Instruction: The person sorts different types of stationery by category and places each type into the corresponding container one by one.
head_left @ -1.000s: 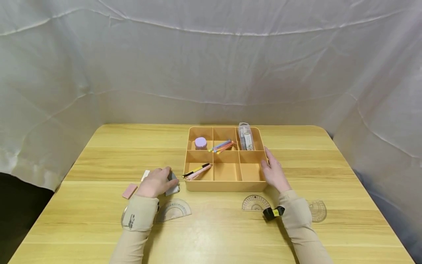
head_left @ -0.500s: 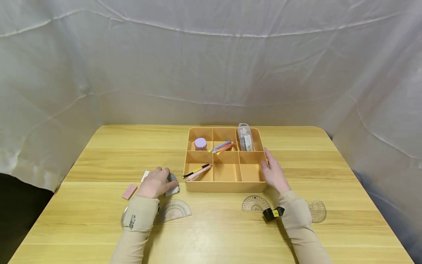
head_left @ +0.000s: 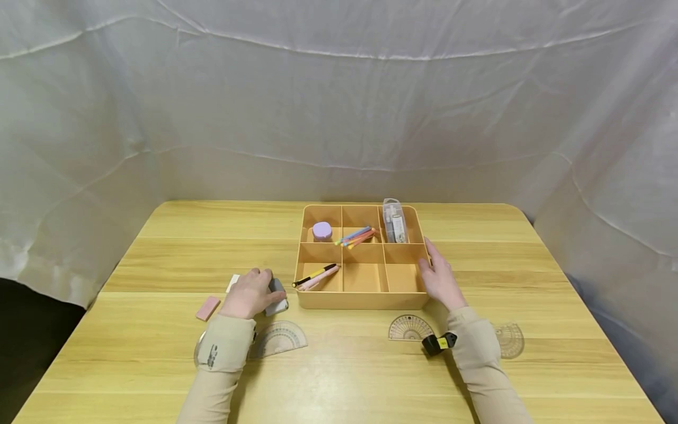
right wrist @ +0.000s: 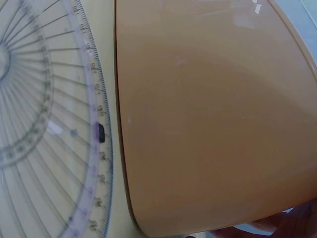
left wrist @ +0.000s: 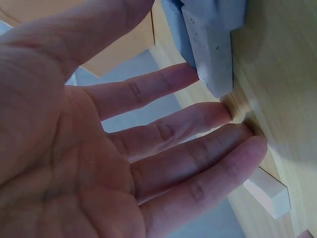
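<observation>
A divided organizer tray [head_left: 364, 301] lies on the table. My right hand [head_left: 441, 281] grips its right wall, thumb over the rim and fingers along the outside. To the tray's left, my left hand [head_left: 248, 294] pinches a grey-and-white eraser [head_left: 276, 308] on the tabletop. In the left wrist view the index fingertip touches this eraser [left wrist: 213, 54], while the thumb's tip is out of frame. The other fingers are stretched out near a small white block [left wrist: 271, 194]. A pink eraser [head_left: 208, 308] lies left of that hand.
The tray holds a purple-lidded container [head_left: 322, 230], coloured sticks [head_left: 356, 237], a clear case [head_left: 394, 222] and pens [head_left: 316, 276]. Clear protractors lie in front: one left [head_left: 281, 338], one centre [head_left: 410, 327], one right [head_left: 510, 340]. Pale cloth [head_left: 339, 118] hangs behind the table.
</observation>
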A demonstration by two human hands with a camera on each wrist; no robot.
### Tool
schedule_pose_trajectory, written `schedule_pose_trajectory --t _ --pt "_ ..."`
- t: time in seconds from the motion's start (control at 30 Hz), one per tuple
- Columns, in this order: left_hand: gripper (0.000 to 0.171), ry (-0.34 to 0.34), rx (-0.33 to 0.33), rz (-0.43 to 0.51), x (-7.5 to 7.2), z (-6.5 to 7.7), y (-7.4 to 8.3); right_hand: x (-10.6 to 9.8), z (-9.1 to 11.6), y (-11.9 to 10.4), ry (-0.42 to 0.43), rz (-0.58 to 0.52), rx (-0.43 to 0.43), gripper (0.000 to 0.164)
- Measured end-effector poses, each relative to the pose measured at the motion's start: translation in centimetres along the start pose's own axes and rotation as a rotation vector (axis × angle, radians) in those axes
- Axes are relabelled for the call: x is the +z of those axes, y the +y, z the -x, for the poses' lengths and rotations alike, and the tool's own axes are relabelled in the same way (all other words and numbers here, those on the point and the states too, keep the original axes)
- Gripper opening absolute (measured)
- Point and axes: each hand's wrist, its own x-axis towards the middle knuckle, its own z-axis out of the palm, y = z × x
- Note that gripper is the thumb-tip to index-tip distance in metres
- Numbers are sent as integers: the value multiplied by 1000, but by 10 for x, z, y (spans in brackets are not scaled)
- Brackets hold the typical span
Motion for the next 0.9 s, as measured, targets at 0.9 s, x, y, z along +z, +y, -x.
schedule_pose_trajectory --t 0.9 --pt "33 57 11 -36 2 -2 -1 -2 1 -3 -4 -3 7 57"
